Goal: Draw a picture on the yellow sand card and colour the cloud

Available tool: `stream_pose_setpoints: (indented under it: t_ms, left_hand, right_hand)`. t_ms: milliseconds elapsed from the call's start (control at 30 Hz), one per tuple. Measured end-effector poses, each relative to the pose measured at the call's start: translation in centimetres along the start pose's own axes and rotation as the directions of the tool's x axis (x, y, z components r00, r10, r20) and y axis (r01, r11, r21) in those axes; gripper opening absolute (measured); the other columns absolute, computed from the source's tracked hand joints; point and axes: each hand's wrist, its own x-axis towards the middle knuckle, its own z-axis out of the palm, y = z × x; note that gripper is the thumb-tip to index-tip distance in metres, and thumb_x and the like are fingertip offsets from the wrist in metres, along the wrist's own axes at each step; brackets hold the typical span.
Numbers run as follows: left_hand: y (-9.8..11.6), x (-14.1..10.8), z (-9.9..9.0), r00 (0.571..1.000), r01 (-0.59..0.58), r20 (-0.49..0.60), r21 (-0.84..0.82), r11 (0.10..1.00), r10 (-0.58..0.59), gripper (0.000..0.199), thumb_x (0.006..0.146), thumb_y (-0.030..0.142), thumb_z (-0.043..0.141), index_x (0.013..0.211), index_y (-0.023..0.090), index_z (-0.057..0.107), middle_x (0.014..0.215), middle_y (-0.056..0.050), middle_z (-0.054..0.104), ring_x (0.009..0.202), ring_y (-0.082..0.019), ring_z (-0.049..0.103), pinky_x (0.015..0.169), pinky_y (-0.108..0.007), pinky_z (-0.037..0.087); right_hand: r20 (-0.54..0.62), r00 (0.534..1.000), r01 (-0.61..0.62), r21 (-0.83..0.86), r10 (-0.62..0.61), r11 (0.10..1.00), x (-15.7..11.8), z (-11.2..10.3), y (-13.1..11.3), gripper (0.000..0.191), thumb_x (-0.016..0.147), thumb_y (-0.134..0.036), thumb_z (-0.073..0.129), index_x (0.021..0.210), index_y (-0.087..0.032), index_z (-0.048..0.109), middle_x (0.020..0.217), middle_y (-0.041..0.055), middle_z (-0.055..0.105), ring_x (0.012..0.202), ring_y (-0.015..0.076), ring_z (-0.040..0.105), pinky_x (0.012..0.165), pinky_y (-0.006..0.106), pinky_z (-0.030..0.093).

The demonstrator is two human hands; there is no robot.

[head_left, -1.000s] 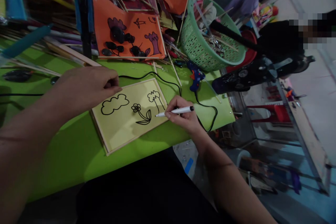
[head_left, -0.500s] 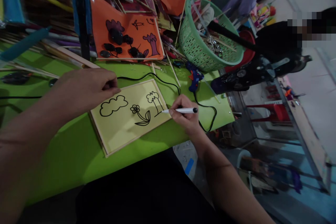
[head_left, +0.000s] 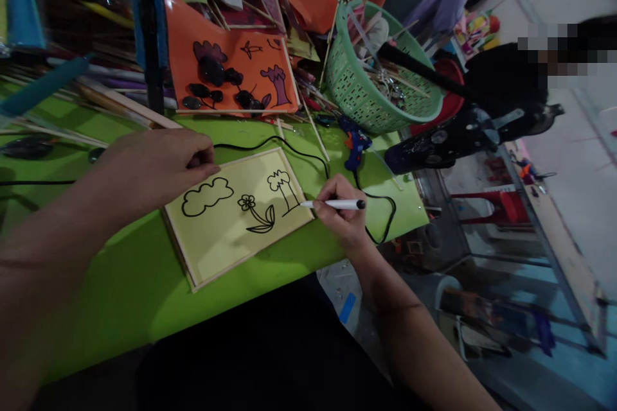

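Right hand (head_left: 343,221) pinches the pen (head_left: 340,204), tip at the yellow card (head_left: 216,250) on the green table (head_left: 120,314); left hand (head_left: 161,157) curls at the card's edge, grip unclear; insufficient pressure there could cause slippage, hence stray strokes

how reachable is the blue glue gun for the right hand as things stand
Probably yes: green tabletop shows between the right hand and the blue glue gun, though that hand holds a marker.

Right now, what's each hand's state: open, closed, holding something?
Left hand: partly curled, at the far edge of the card; whether it grips cannot be told.
Right hand: closed, holding the marker.
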Motion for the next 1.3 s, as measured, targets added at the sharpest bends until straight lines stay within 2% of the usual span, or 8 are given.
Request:
stream_pose_setpoints:
  t_ms: [167,333,433,667,833,933,1067,1300]
  left_hand:
    - [0.1,-0.1,-0.2,1.0,0.01,0.007,-0.001,1.0,-0.01,0.023,0.087,0.045,0.056,0.087,0.026,0.068,0.092,-0.002,0.074,0.076,-0.023,0.064,0.063,-0.033,0.033]
    - [0.3,0.0,-0.3,1.0,0.013,0.016,0.007,1.0,-0.013,0.022,0.087,0.045,0.055,0.086,0.027,0.067,0.091,-0.003,0.073,0.075,-0.024,0.063,0.061,-0.033,0.033]
    - [0.2,0.0,-0.2,1.0,0.006,0.014,0.006,1.0,-0.006,0.022,0.086,0.045,0.054,0.085,0.027,0.067,0.091,-0.003,0.073,0.075,-0.024,0.063,0.062,-0.034,0.033]
    - [-0.3,0.1,0.2,1.0,-0.023,-0.013,0.008,1.0,0.023,0.023,0.088,0.045,0.055,0.086,0.026,0.067,0.092,-0.003,0.074,0.075,-0.024,0.063,0.062,-0.033,0.033]
    - [0.0,-0.1,-0.1,1.0,-0.011,0.002,0.019,1.0,0.011,0.022,0.089,0.044,0.054,0.085,0.026,0.067,0.091,-0.003,0.074,0.077,-0.025,0.064,0.062,-0.034,0.034]
    - [0.1,-0.2,-0.2,0.999,-0.046,0.006,0.007,0.999,0.046,0.024,0.09,0.043,0.051,0.086,0.026,0.066,0.092,-0.004,0.074,0.076,-0.024,0.063,0.062,-0.034,0.033]
    - [0.1,-0.1,-0.2,0.999,-0.038,-0.01,0.005,0.999,0.038,0.022,0.09,0.043,0.053,0.084,0.025,0.065,0.092,-0.004,0.074,0.074,-0.023,0.062,0.062,-0.034,0.031]
    - [0.2,-0.4,-0.4,0.998,-0.059,0.007,0.012,0.998,0.059,0.024,0.092,0.041,0.049,0.086,0.025,0.065,0.093,-0.005,0.073,0.074,-0.023,0.062,0.061,-0.034,0.032]
  right_hand:
    - [0.051,0.999,0.011,-0.022,-0.01,1.0,0.0,0.0,-0.2,0.015,0.086,-0.021,0.065,0.077,-0.025,0.055,0.065,-0.0059,0.053,0.052,0.0114,0.041,0.052,0.029,0.032]
    - [0.001,0.995,0.103,-0.174,-0.105,0.979,0.0,0.3,-0.5,0.017,0.081,-0.015,0.062,0.074,-0.025,0.051,0.063,-0.0051,0.051,0.055,0.0134,0.045,0.056,0.031,0.033]
    - [-0.003,0.991,0.132,-0.184,-0.135,0.974,0.1,0.3,-0.7,0.018,0.08,-0.014,0.063,0.074,-0.025,0.05,0.063,-0.0052,0.051,0.055,0.0133,0.046,0.056,0.031,0.033]
    - [0.023,0.99,0.142,-0.179,-0.14,0.974,0.1,0.2,-0.5,0.017,0.081,-0.015,0.062,0.074,-0.025,0.051,0.064,-0.0048,0.052,0.056,0.0135,0.047,0.056,0.031,0.033]
    - [0.026,0.995,0.097,-0.162,-0.094,0.982,0.0,0.1,-0.2,0.015,0.084,-0.019,0.063,0.075,-0.025,0.053,0.063,-0.0051,0.051,0.054,0.0135,0.046,0.055,0.031,0.033]
    - [-0.044,0.994,0.091,-0.102,-0.096,0.991,0.0,0.2,0.1,0.015,0.086,-0.024,0.065,0.075,-0.025,0.054,0.064,-0.0039,0.052,0.055,0.0142,0.045,0.054,0.031,0.033]
    - [-0.182,0.981,0.082,0.079,-0.067,0.993,0.2,0.4,0.8,0.011,0.09,-0.031,0.069,0.084,-0.026,0.061,0.075,-0.0019,0.058,0.064,0.0154,0.051,0.059,0.031,0.038]
    - [-0.22,0.973,-0.008,0.26,0.067,0.966,2.0,-0.3,0.2,0.015,0.087,-0.034,0.079,0.095,-0.025,0.07,0.086,-0.0007,0.063,0.071,0.0141,0.055,0.063,0.029,0.042]
